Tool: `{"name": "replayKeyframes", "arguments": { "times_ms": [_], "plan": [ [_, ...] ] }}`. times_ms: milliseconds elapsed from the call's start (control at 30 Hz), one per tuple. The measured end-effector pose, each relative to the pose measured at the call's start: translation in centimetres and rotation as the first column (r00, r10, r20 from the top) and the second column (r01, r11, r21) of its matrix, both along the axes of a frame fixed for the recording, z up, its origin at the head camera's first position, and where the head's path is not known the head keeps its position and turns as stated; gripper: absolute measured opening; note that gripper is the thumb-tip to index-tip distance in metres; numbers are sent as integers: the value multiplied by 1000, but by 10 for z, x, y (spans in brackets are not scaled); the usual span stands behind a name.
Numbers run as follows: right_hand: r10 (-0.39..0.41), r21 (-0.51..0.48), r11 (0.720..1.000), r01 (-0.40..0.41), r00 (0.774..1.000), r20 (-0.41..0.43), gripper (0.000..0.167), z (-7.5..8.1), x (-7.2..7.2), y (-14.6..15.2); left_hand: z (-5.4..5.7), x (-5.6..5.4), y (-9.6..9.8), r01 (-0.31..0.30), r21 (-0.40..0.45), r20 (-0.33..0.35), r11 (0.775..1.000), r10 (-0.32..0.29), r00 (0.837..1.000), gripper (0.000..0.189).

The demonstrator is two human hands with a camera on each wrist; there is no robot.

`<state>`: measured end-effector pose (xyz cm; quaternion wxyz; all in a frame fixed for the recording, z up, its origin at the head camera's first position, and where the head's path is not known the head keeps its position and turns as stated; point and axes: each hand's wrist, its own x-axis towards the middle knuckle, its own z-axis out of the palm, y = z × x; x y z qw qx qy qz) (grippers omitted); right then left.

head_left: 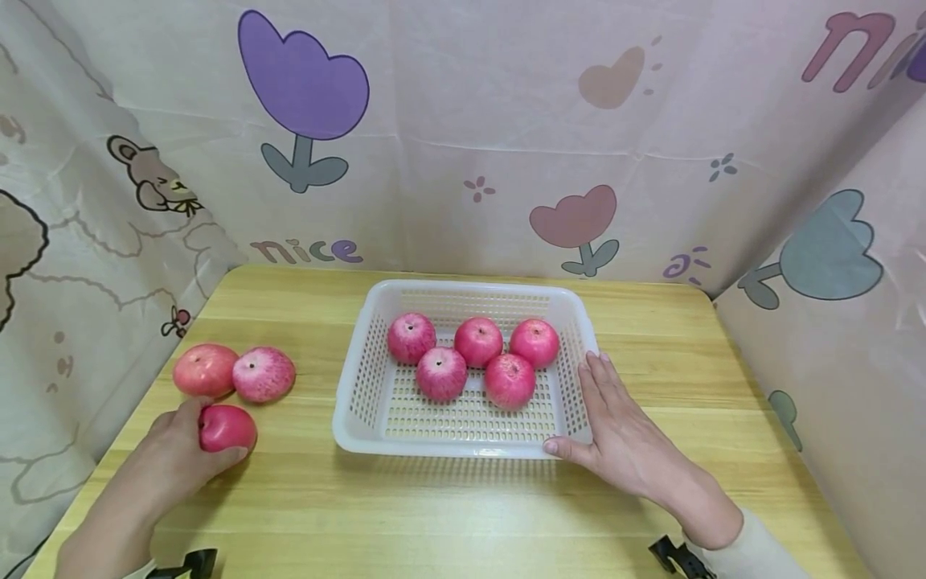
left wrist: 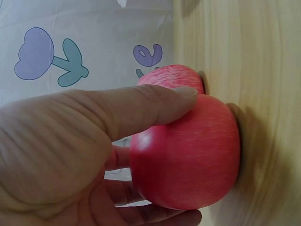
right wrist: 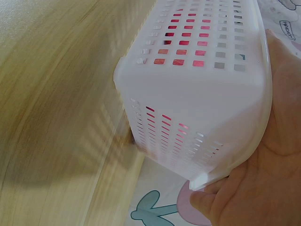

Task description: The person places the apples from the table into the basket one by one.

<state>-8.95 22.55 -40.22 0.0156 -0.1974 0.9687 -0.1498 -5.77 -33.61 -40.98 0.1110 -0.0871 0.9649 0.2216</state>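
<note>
At the left of the table, my left hand [head_left: 170,454] grips a red apple [left wrist: 188,155], the thumb on one side and the fingers curled round the other. The apple sits at the tabletop. Just behind it are a paler red apple [head_left: 205,370] and a streaked pink apple [head_left: 264,375], side by side. My right hand [head_left: 625,434] rests on the right front corner of a white plastic basket [head_left: 362,445], its fingers straight along the right rim and its thumb on the front rim. Several apples [head_left: 510,381] lie inside the basket, in two rough rows.
The basket stands mid-table with perforated walls [right wrist: 188,89]. The wooden table [head_left: 448,515] runs up to a printed fabric backdrop [head_left: 448,145] at the back and sides. Black straps [head_left: 683,556] show at both wrists.
</note>
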Motion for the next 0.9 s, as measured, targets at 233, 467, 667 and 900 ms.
{"name": "replayKeyframes", "arguments": {
  "times_ms": [233,467,667,900],
  "plan": [
    [0,1,1000,0,1000,-2,120,-1,0,0,-2,0,-3,-1,0,12,1000,1,1000,106],
    [-4,2,1000,4,1000,6,120,-1,0,0,9,5,-5,-17,-5,24,1000,18,1000,107],
    [-2,-7,1000,2,1000,1,120,0,0,0,30,11,8,3,-34,-62,999,-5,998,97],
    [-2,-1,1000,2,1000,-1,121,-1,0,0,54,8,33,38,-68,-239,997,-53,970,91]
  ]
}}
